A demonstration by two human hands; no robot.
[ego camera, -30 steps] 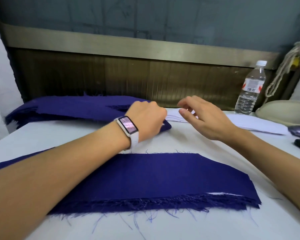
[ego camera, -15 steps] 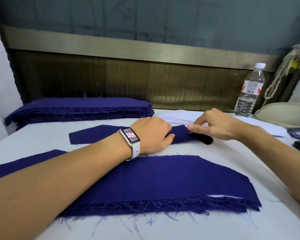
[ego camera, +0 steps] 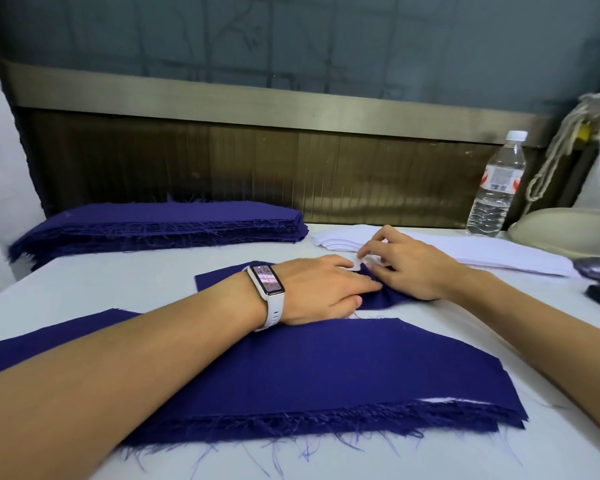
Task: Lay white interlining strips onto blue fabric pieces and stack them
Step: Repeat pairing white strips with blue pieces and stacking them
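While the near stack of blue pieces (ego camera: 361,375) lies along the front of the desk (ego camera: 101,282), a sliver of white interlining (ego camera: 440,400) showing under its frayed right corner, we judge the step in hand to be flattening a fresh piece just behind it. The left hand (ego camera: 323,292), wearing a pale smartwatch (ego camera: 266,280), presses straight fingers on the single blue piece (ego camera: 222,280). The right hand (ego camera: 409,268), close against it, curls round that piece's rumpled right end, thumb and forefinger seemingly pinching the edge. To do this well, we would anchor with the flat left palm and draw the bunched end rightward until no ridge shows, since a strip laid over a wrinkle would likely sit crooked. The cloth looks matte and soft, woven loosely enough to shed long threads at its cut edges, so we would slide rather than tug. Farther back, a thick pile of blue pieces (ego camera: 174,220) sits at left and a fanned sheaf of thin white interlining strips (ego camera: 499,254) at right, just beyond the right hand. A clear ribbed water bottle (ego camera: 496,188) stands behind them.
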